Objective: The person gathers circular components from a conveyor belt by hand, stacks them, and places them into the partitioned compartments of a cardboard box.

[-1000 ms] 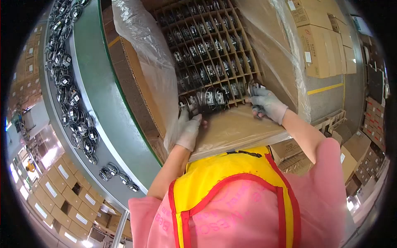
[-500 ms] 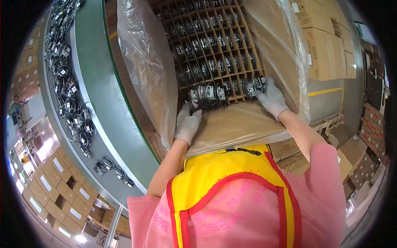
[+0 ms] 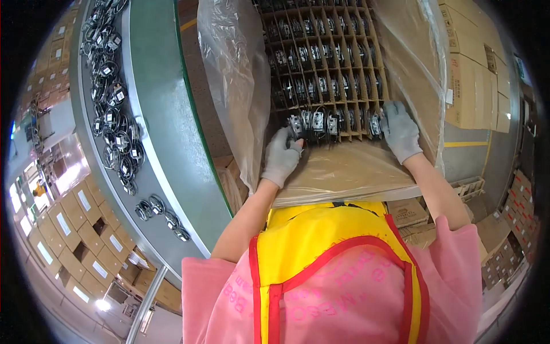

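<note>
Black coiled cables with silvery metal ends point(image 3: 317, 121) stand as a raised bunch at the near left of a cardboard divider grid point(image 3: 344, 105). My left hand point(image 3: 282, 156), in a grey work glove, is closed on the left end of this bunch, thumb at the front. Its other fingertips are partly hidden by the coils. At the near right corner of the grid, my gloved right hand point(image 3: 402, 131) has its fingers stretched out along the side. They touch a single coiled cable point(image 3: 375, 125) in the last cell. Coils fill the rows behind.
Clear plastic lining point(image 3: 235, 80) hangs over the sides of the carton point(image 3: 349, 172). To the left runs a green-edged conveyor point(image 3: 157, 97) carrying a pile of coiled cables point(image 3: 117, 123). Stacked cartons point(image 3: 472, 86) stand at the right, more boxes point(image 3: 80, 229) at lower left.
The view has shifted, so the carton appears further right. My right fingers have straightened beside the coil, which sits lower in the corner cell. My left hand stays at the raised bunch.
</note>
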The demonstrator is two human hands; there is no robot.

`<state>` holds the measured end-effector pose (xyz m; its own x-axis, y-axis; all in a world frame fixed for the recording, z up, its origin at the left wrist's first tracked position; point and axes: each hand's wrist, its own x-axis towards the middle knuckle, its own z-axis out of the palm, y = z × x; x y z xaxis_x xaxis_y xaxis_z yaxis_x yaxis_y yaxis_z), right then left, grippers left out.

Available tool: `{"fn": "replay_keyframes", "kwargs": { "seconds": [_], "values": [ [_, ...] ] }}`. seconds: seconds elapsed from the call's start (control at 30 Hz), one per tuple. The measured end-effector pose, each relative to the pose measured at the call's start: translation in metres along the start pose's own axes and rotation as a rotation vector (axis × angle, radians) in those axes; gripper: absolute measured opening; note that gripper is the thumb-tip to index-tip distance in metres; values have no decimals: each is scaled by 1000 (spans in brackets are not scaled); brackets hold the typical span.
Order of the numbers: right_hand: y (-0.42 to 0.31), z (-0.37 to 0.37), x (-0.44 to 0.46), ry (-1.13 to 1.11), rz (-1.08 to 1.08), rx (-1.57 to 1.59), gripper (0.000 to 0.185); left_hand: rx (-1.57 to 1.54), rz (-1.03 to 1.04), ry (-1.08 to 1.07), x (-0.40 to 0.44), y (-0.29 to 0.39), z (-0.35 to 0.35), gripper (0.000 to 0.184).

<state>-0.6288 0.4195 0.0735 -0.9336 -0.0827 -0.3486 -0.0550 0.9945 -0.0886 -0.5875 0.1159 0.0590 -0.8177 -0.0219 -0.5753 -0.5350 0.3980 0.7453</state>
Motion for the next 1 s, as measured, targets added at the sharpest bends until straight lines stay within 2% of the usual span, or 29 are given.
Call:
{"fn": "replay_keyframes", "kwargs": {
  "seconds": [0.07, 0.17, 0.2, 0.3, 0.33, 0.37, 0.47, 0.53, 0.6, 0.67, 0.7, 0.77, 0.8, 0.83, 0.9, 0.93, 1.0],
  "values": [
    [-24, -31, 9, -316, 135, 60, 48, -18, 16, -5, 5, -9, 2, 28],
    [-28, -23, 10, -470, 193, 175, 43, -70, -36, -58, 10, -12, 5, 23],
    [-21, -11, 11, -466, 195, 192, 43, 27, -77, -73, 9, -3, 5, 28],
    [0, 15, 11, -399, 180, 272, 42, -247, -55, 13, 13, -19, 15, 33],
    [7, 13, 6, -344, 171, 313, 41, -156, -36, 24, 13, -23, 15, 40],
    [10, 12, 3, -290, 161, 354, 40, -166, -31, 23, 14, -29, 16, 38],
    [2, 8, 10, -337, 272, 170, 37, -166, -53, -37, 16, -38, 14, 32],
    [-6, 12, 13, -371, 135, 193, 36, -133, -117, -151, 17, -33, 6, 29],
    [-19, 11, 17, -435, -7, 272, 41, -191, -94, -100, 15, -22, 5, 25],
    [-49, -7, 16, -434, -23, 326, 47, -309, -126, -29, 18, -26, 7, 23],
    [-63, -11, 17, -427, -31, 353, 51, -316, -121, 23, 18, -30, 10, 26],
    [-87, 14, 19, -345, -187, 337, 57, -327, -110, 129, 16, -25, 13, 33],
    [-100, 26, 21, -302, -268, 330, 60, -224, -31, 190, 20, -36, 20, 42],
    [-122, 10, 25, -473, -218, 167, 63, -160, -14, 169, 25, -51, 24, 43],
    [-121, 18, 30, -536, -227, 218, 73, -28, 12, 123, 29, -78, 26, 45],
    [-110, 21, 28, -484, -197, 335, 69, 138, 108, 264, 26, -80, 36, 48],
    [-78, 27, 25, -446, -88, 505, 58, 78, 95, 199, 20, -54, 24, 50]
  ]
}}
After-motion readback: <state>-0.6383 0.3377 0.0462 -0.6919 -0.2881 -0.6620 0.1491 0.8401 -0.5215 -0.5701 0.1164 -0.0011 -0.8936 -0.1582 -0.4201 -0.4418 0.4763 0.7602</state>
